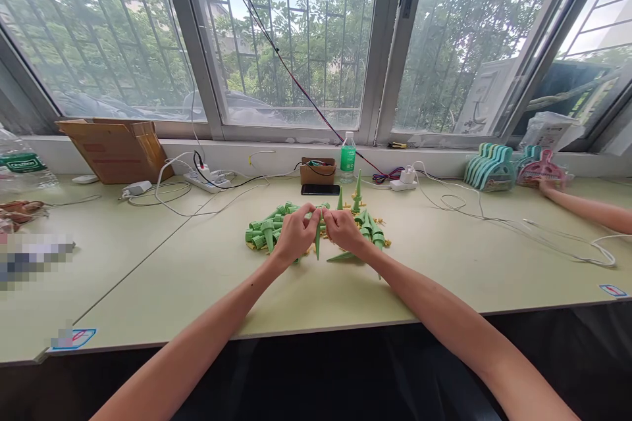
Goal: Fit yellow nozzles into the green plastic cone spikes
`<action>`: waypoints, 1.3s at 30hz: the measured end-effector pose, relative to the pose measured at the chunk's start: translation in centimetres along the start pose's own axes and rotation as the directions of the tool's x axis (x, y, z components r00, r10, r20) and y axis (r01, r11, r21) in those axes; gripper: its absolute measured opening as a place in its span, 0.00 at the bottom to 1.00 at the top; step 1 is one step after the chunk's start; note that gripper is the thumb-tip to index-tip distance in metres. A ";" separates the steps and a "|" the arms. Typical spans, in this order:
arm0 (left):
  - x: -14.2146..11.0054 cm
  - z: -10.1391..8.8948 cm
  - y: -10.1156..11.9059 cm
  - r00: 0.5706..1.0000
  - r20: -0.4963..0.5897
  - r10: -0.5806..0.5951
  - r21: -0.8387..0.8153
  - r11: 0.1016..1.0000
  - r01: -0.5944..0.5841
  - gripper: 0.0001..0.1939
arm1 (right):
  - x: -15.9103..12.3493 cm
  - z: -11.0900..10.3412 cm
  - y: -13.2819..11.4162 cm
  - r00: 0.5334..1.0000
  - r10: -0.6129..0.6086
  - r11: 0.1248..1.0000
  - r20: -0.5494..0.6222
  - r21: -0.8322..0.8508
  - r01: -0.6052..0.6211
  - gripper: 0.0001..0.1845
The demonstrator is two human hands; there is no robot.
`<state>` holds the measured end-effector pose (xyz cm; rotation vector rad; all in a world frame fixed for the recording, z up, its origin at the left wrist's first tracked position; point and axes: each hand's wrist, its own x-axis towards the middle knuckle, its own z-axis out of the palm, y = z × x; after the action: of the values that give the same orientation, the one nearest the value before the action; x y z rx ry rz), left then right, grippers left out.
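My left hand point(297, 234) is closed on a green plastic spike point(318, 247), which points down toward the table. My right hand point(344, 230) is pinched against the spike's upper end, and the fingertips of both hands meet there. Whatever small part the right fingers hold is hidden. Left of my hands lies a heap of green ribbed plastic tubes point(257, 237). More green spikes point(374, 233) lie beyond and beside my right hand, with one spike point(357, 192) standing upright. Small yellow plastic pieces point(388, 243) are scattered among them.
Behind the pile stand a small brown box point(317, 174), a black phone point(320, 190) and a green-labelled bottle point(348, 158). White cables and a power strip point(207, 179) lie back left. At right, another person's hand point(548, 187) touches a pink dustpan-like item point(542, 171) near turquoise ones point(490, 168).
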<state>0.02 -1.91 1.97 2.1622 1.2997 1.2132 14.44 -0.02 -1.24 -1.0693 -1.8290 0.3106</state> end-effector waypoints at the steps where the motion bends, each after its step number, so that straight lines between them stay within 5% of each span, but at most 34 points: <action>1: 0.0 0.0 0.0 1.000 0.006 -0.008 -0.012 1.000 0.008 0.14 | 0.0 0.0 0.0 1.000 0.002 1.000 -0.006 0.005 -0.002 0.33; 17: 0.3 -0.4 -0.1 0.997 -0.017 -0.081 -0.110 0.991 0.079 0.17 | -0.1 -0.5 -0.7 0.994 -0.078 0.997 -0.079 0.022 0.080 0.14; 39: 0.4 -0.3 -0.3 0.993 -0.050 -0.109 -0.104 0.989 0.103 0.15 | -0.2 -0.6 -0.6 0.989 -0.142 0.990 -0.034 -0.022 0.142 0.11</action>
<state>-0.29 -1.45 2.13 1.9759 1.3279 1.2768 14.60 -0.69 -0.68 -0.9458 -1.8689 0.1887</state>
